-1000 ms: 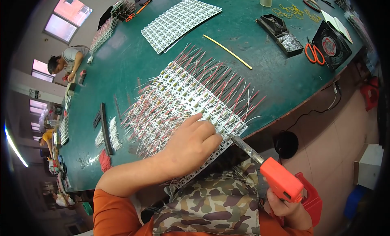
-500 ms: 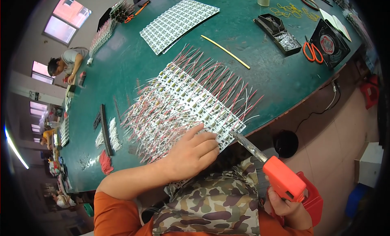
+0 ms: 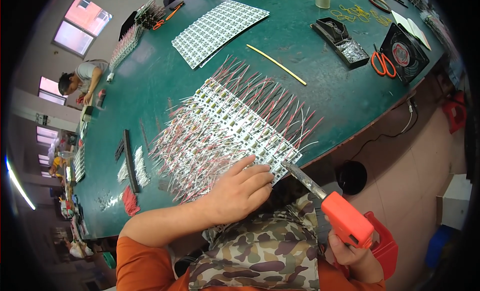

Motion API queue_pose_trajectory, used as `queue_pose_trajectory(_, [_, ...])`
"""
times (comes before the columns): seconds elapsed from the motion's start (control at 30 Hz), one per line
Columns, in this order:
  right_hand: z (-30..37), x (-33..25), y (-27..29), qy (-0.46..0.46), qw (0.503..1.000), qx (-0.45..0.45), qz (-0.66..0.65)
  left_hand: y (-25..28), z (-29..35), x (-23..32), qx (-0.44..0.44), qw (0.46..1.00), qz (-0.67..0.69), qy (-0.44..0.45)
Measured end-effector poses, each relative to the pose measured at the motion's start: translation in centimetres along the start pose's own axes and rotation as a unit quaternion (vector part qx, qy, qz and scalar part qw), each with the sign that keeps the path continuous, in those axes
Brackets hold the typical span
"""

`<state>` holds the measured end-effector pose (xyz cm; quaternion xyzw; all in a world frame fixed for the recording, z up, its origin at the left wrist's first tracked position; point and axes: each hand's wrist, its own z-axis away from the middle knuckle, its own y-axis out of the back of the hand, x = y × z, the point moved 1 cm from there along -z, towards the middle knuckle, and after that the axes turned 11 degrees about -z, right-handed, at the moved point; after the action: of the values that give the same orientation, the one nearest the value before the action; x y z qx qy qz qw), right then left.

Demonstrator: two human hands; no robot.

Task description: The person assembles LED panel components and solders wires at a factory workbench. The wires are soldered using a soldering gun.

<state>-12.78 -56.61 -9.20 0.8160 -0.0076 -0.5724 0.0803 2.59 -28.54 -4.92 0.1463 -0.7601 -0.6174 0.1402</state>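
A panel of white circuit boards (image 3: 227, 112) lies on the green table, with rows of small components and many red and white wires standing off it. My left hand (image 3: 239, 193) rests on its near edge, index finger stretched forward and the other fingers bent together. The thumb and whatever the fingertips hold are hidden. My right hand (image 3: 348, 252) is wrapped round the red handle of a soldering iron (image 3: 345, 221). The iron's metal tip meets the panel's near right corner, a short way right of my left fingertips.
Behind lies a stack of bare board panels (image 3: 220, 31), with a yellow stick (image 3: 276, 65) beside it. At right are a black tray (image 3: 350, 52), orange-handled scissors (image 3: 383, 64) and a fan (image 3: 404, 55). Cut wires (image 3: 131, 201) and a dark bar (image 3: 130, 161) lie left. A co-worker (image 3: 90, 78) sits far left.
My left hand has shifted slightly right along the panel's edge. The soldering iron has moved slightly left, its tip still at the near right corner.
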Motion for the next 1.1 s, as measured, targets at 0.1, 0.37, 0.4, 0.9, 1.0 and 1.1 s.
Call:
queue_pose_trajectory(0.1, [-0.7, -0.6, 0.1, 0.02, 1.0, -0.007, 0.014, -0.1, -0.2, -0.2, -0.001, 1.0, 0.01, -0.001])
queue_pose_trajectory(0.37, [-0.3, -1.1, 0.3, 0.046, 0.994, -0.021, 0.099, 0.4, -0.4, -0.4, 0.026, 0.995, 0.072, 0.064])
queue_pose_trajectory(0.4, [-0.3, -1.3, 0.4, 0.038, 0.995, -0.027, 0.091, 0.7, -0.4, -0.5, 0.042, 0.992, 0.074, 0.097])
queue_pose_trajectory(0.9, [-0.8, -1.0, -0.5, 0.02, 0.999, -0.031, 0.023, 0.6, -0.8, -1.1, -0.045, 0.994, 0.007, 0.097])
queue_pose_trajectory(1.0, [-1.0, -1.0, -0.7, 0.007, 0.999, -0.033, 0.008, 0.5, -0.9, -1.0, -0.045, 0.994, 0.005, 0.099])
queue_pose_trajectory(1.1, [-1.0, -0.9, -0.8, 0.007, 1.0, -0.03, -0.002, 0.6, -1.0, -1.0, -0.049, 0.994, -0.003, 0.094])
